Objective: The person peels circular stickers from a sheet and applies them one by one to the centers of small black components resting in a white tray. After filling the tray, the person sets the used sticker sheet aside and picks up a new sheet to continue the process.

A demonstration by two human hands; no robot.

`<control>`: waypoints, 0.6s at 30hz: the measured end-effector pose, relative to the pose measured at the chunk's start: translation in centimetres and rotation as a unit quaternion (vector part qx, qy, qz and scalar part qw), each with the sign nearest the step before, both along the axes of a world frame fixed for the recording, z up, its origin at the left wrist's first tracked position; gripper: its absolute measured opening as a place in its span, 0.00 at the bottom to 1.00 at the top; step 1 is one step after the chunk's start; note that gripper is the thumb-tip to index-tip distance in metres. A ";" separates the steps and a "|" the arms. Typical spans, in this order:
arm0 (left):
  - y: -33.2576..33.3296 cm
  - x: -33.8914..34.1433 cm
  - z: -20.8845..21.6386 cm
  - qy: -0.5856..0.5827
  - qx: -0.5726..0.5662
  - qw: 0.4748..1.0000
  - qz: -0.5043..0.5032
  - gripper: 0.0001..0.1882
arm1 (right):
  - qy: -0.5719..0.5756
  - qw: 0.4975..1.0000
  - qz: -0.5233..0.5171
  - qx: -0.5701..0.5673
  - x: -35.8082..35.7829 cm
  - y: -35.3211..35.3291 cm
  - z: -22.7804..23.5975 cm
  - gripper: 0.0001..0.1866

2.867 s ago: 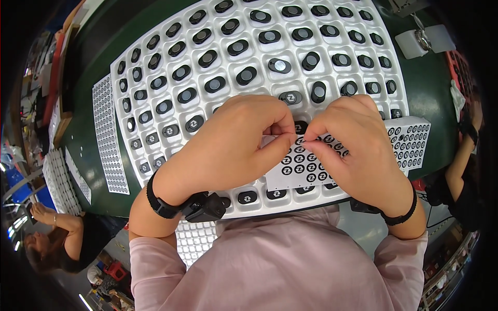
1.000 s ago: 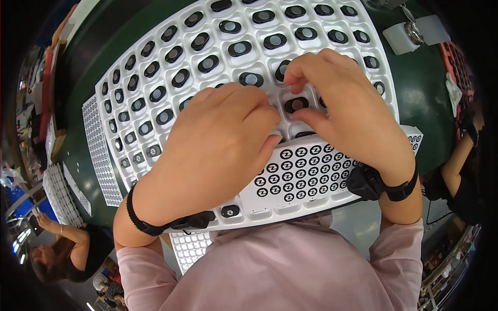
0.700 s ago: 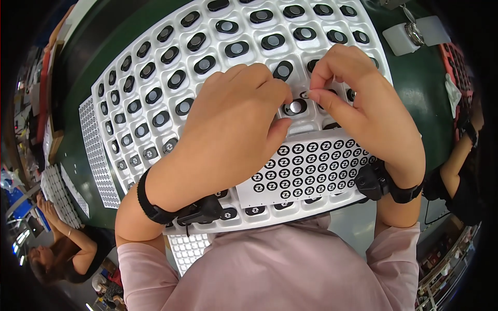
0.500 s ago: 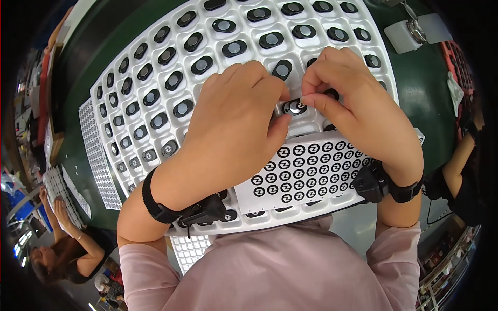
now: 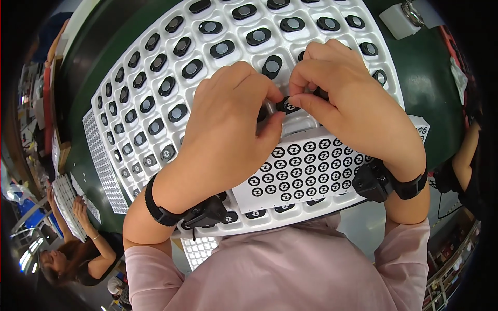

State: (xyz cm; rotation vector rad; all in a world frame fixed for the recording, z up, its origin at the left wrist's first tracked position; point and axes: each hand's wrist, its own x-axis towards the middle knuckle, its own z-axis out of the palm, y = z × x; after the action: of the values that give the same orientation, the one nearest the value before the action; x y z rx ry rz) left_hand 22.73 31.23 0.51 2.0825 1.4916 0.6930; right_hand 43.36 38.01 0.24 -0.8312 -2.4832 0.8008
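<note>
Both of my hands meet over a white moulded tray point(image 5: 155, 83) whose pockets hold black oval parts with grey discs. Between them lies one black oval part point(image 5: 280, 107), a round black-and-white sticker point(image 5: 291, 107) over its middle. My left hand point(image 5: 228, 114) has its thumb and index finger around the part's left end. With thumb and index finger pinched together, my right hand point(image 5: 342, 93) holds the sticker's edge. Below my hands a white sheet of round stickers point(image 5: 306, 171) rests across the tray's near side. My right hand's other fingers are curled, partly hiding another part.
A second sticker sheet point(image 5: 106, 160) lies by the tray's left edge on the green table point(image 5: 420, 93). A white block with a metal ring point(image 5: 399, 22) stands at the far right. At left another person point(image 5: 91, 254) handles a white tray point(image 5: 67, 202).
The sticker in my right fingers has come leftward over the middle of the black part, covering its shiny disc. The whole view has shifted slightly; my left hand keeps its place at the part.
</note>
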 end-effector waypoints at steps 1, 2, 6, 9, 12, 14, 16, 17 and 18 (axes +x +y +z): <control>0.0 0.0 0.0 0.001 -0.001 1.000 0.000 0.11 | -0.002 1.000 -0.001 -0.001 0.0 0.0 0.0 0.05; 0.0 0.0 -0.1 0.001 0.001 1.000 -0.002 0.10 | -0.005 1.000 -0.002 -0.001 0.0 0.0 -0.1 0.05; -0.1 -0.1 -0.1 0.002 0.005 1.000 -0.004 0.10 | -0.006 1.000 -0.006 0.001 -0.2 -0.1 -0.1 0.05; 0.0 -0.1 -0.1 0.005 0.004 1.000 -0.003 0.09 | -0.006 1.000 -0.008 0.000 -0.2 -0.1 -0.1 0.05; 0.0 0.0 -0.1 0.006 0.004 1.000 -0.003 0.09 | -0.007 1.000 -0.008 -0.002 -0.3 -0.1 -0.1 0.05; 0.0 0.0 -0.1 0.006 0.005 1.000 -0.003 0.09 | -0.014 1.000 -0.011 0.000 -0.3 -0.1 -0.1 0.05; 0.0 0.0 -0.1 0.005 0.007 1.000 -0.004 0.09 | -0.018 1.000 -0.012 0.000 -0.4 -0.2 -0.1 0.05; 0.0 0.0 -0.2 0.005 0.007 1.000 -0.004 0.09 | -0.014 1.000 -0.011 0.003 -0.4 -0.2 -0.1 0.05; 0.0 -0.1 -0.2 0.004 0.010 1.000 -0.005 0.09 | -0.010 1.000 -0.010 0.005 -0.4 -0.1 -0.2 0.05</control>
State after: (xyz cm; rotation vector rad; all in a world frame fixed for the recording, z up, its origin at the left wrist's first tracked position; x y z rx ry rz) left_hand 22.68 31.26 0.29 2.1100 1.4828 0.6994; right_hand 42.99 37.87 0.09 -0.8637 -2.4904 0.7753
